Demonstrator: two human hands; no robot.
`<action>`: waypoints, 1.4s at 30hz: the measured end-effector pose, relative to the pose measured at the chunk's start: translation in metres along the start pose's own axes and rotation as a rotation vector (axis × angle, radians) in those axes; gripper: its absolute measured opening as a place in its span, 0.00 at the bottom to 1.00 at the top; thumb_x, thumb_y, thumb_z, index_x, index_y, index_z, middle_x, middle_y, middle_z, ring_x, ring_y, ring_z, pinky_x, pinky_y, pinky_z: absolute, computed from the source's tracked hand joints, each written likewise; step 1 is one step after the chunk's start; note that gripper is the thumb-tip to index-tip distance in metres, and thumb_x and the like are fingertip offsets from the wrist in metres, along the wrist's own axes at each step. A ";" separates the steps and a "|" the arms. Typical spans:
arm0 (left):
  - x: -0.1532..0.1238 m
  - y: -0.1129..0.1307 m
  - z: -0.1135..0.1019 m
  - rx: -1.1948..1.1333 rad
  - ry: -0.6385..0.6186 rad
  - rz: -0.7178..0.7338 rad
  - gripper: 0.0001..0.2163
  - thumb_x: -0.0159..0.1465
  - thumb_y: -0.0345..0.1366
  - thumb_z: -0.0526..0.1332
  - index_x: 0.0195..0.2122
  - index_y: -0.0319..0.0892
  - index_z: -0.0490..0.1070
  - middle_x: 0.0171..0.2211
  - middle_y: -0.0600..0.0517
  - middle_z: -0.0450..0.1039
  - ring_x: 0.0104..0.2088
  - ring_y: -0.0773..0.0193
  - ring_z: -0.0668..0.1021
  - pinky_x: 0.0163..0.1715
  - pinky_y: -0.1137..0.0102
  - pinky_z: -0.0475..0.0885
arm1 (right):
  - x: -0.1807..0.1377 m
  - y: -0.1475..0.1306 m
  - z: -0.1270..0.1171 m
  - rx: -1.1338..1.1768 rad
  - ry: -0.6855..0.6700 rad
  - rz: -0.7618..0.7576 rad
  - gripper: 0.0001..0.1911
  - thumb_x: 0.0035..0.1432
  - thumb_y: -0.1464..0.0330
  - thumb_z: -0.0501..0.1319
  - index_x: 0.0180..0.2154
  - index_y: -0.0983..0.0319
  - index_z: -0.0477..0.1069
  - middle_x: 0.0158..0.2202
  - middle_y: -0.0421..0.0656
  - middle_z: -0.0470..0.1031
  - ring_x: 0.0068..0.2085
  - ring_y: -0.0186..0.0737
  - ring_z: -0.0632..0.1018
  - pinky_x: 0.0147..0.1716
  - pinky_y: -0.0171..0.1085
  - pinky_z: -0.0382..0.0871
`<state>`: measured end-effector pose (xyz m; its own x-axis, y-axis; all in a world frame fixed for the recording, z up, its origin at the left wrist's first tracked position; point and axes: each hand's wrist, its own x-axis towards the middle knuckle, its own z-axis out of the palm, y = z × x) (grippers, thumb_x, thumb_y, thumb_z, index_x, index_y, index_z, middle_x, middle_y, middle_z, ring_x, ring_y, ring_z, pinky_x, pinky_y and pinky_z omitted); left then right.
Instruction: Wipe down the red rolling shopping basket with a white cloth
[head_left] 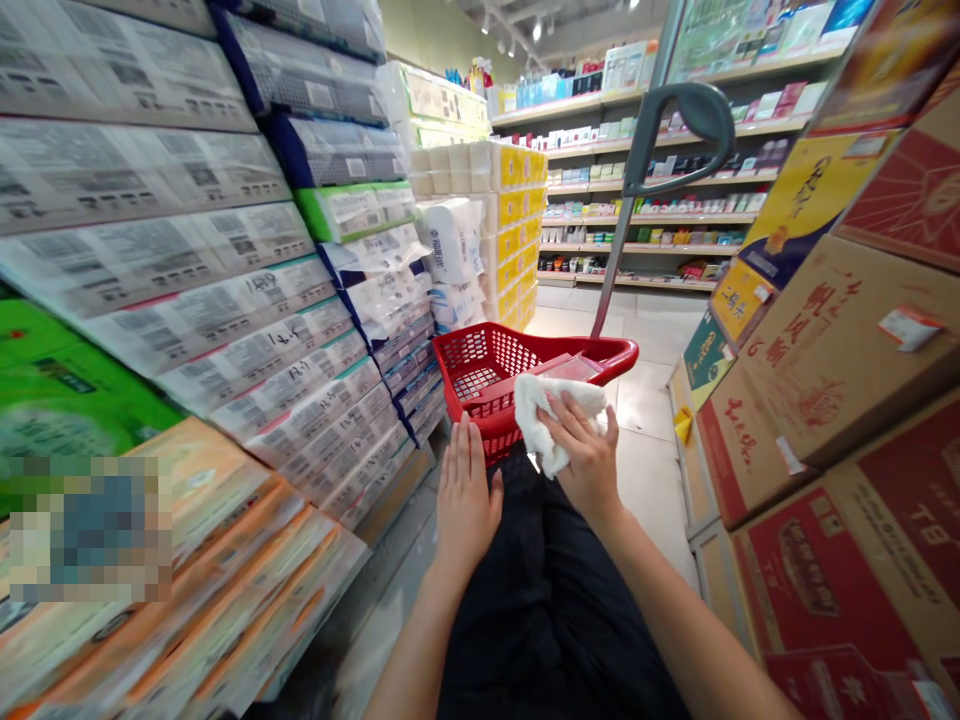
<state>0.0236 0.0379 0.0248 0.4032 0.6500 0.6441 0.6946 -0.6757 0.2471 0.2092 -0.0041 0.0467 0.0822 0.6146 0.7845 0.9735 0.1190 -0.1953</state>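
A red plastic shopping basket [480, 370] with a tall grey pull handle [679, 130] stands on the aisle floor in front of me. My right hand [589, 455] is closed on a white cloth [544, 405] and presses it against the basket's near rim. My left hand [465, 495] lies flat with fingers straight and together, just below the basket's near wall, holding nothing. A dark garment over my lap [547, 610] fills the space below both hands.
Stacked packs of tissue paper [225, 290] wall the left side of the aisle. Brown and red cardboard boxes [840, 400] are piled on the right. Store shelves with products [652, 180] run across the far end. The pale tiled floor [652, 400] continues past the basket.
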 end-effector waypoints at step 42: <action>-0.006 -0.009 0.007 0.036 0.003 0.048 0.38 0.67 0.31 0.54 0.71 0.40 0.31 0.71 0.37 0.45 0.71 0.50 0.51 0.65 0.52 0.59 | -0.009 -0.071 0.016 0.146 -0.080 -0.009 0.22 0.65 0.71 0.54 0.59 0.54 0.66 0.64 0.42 0.66 0.65 0.42 0.65 0.68 0.51 0.30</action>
<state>0.0194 0.0424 0.0138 0.4353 0.6159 0.6566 0.6953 -0.6933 0.1893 0.1358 -0.0054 0.0440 0.0508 0.6726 0.7383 0.9322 0.2332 -0.2766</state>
